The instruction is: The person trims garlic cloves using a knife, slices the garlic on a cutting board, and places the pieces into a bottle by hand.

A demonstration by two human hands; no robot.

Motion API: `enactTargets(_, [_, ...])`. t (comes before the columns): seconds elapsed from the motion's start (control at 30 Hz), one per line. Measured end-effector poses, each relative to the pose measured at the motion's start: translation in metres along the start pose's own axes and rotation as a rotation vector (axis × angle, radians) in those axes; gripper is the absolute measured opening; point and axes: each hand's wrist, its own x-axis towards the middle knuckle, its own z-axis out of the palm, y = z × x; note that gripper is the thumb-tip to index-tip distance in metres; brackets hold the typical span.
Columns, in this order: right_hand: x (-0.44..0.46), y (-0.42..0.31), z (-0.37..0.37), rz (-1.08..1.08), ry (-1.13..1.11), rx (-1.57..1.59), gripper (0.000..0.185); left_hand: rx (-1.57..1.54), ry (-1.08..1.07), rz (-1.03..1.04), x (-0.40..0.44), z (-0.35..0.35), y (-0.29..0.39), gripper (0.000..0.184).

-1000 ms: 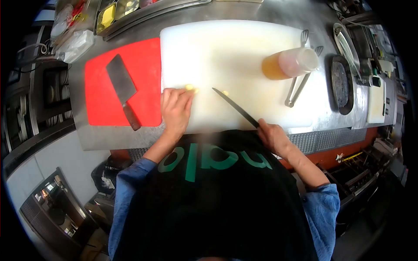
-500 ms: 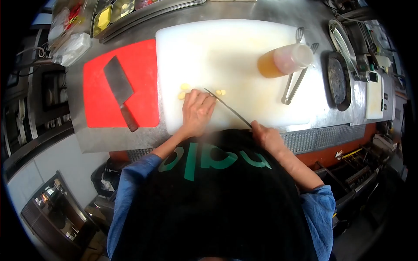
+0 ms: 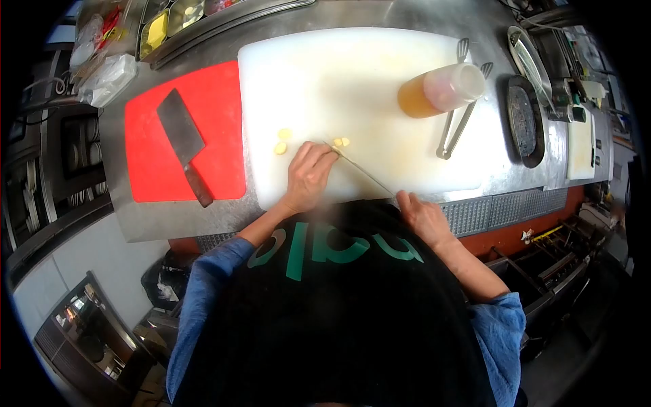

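Note:
My right hand (image 3: 422, 216) is closed round the handle end of a thin knife (image 3: 366, 173) at the near edge of a white cutting board (image 3: 373, 61). The blade slants up and left, its tip beside the fingertips of my left hand (image 3: 309, 178). Those fingers are curled and pressed together over the board; whatever they hold is hidden. Just right of the knife tip lie small pale yellow pieces (image 3: 341, 142), perhaps garlic. Two more pale yellow pieces (image 3: 281, 147) lie left of my left hand.
A cleaver (image 3: 181, 125) lies on a red cutting board (image 3: 146, 163) at the left. A squeeze bottle (image 3: 441, 90) rests over metal tongs (image 3: 456, 133) on the white board. A dark oval pan (image 3: 525, 122) sits to the right; food containers (image 3: 154, 32) line the back left.
The blade now shows as a narrower line, turned more edge-on. My left hand has shifted slightly right, away from the two pieces on its left. The whole view has moved a little.

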Motion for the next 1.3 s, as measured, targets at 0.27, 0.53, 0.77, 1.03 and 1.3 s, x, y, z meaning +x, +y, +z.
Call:
enactTargets(0.27, [0.017,0.002,0.011,0.008,-0.036,-0.008,0.01,-0.012,0.025,0.028,-0.002,0.002,-0.003,0.02])
enactTargets(0.53, [0.007,0.0,0.0,-0.047,-0.004,-0.035,0.01,-0.009,0.06,0.049,-0.003,0.003,-0.003,0.02])
enactTargets(0.77, [0.028,0.005,0.015,-0.06,0.057,-0.003,0.012,-0.002,0.06,0.049,-0.005,0.005,-0.005,0.021])
enactTargets(1.03, [0.016,-0.003,0.007,-0.014,-0.035,0.03,0.012,-0.01,0.047,0.044,-0.004,0.003,-0.004,0.021])
enactTargets(1.3, [0.022,-0.002,0.001,-0.034,-0.019,0.105,0.012,-0.029,0.073,0.043,-0.006,0.005,-0.006,0.02])
